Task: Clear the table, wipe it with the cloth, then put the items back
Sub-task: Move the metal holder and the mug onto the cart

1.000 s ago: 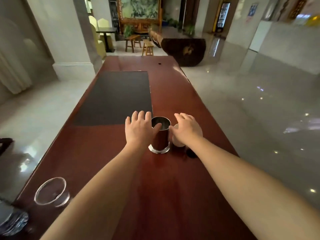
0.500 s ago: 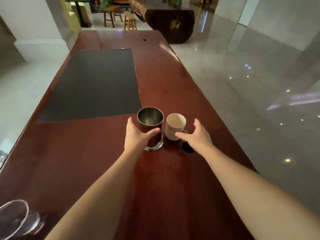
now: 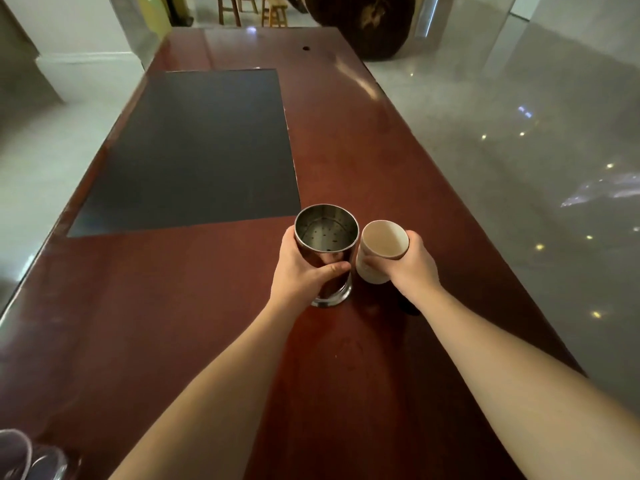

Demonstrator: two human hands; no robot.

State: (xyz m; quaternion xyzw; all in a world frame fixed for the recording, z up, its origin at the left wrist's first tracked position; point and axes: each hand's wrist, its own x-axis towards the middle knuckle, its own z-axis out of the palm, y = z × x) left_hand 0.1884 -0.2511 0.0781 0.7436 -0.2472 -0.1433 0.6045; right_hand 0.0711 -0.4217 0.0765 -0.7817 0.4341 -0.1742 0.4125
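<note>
Polished red tabletop [image 3: 173, 323] runs away from you, a dark mat [image 3: 194, 150] on its far left. Your left hand [image 3: 298, 271] wraps the steel canister [image 3: 325, 251], fingers closed around it; your right hand [image 3: 412, 265] grips the paper cup [image 3: 377, 252], which leans toward you. Squeeze that cup hard and it could crumple or slip. Glassware [image 3: 31, 459] at the lower left is cut off, and no cloth shows.
</note>
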